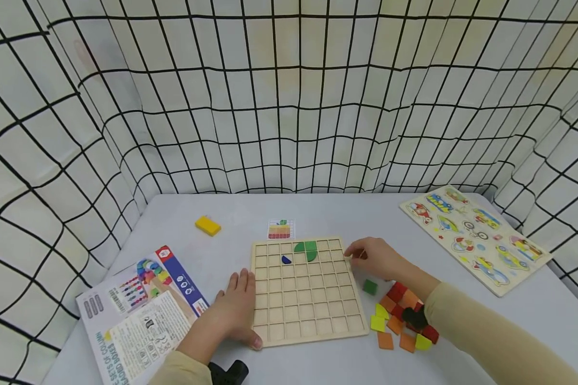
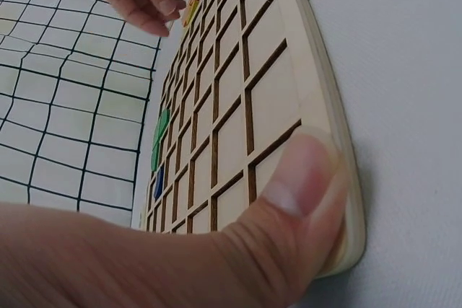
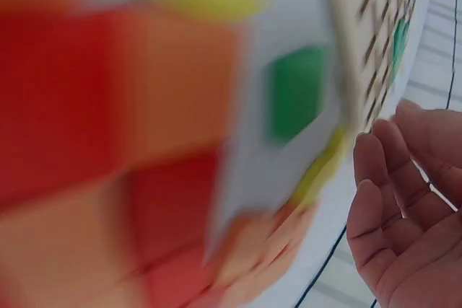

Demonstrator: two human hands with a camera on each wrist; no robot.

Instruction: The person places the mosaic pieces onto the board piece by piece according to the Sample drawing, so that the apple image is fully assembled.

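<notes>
A wooden grid board (image 1: 308, 299) lies flat, its thin strips forming square cells. My left hand (image 1: 236, 310) rests along its left side, fingers straight, the thumb on the near left corner; the left wrist view shows that thumb (image 2: 303, 178) close up on the rim. Three green pieces (image 1: 311, 247) and a small dark blue piece (image 1: 286, 260) are in upper cells. Beside the board's far right corner hovers my right hand (image 1: 373, 258), fingers loosely bent; nothing shows between them in the right wrist view (image 3: 411, 207). A loose green square (image 1: 370, 287) lies below it.
Red, orange and yellow pieces (image 1: 397, 305) are piled right of the board, partly under my right forearm. A small pattern card (image 1: 281, 229) and a yellow block (image 1: 207, 225) lie behind. A printed box (image 1: 139, 315) is at left, a vehicle puzzle (image 1: 477, 238) at right; black netting (image 1: 289, 107) encloses the table.
</notes>
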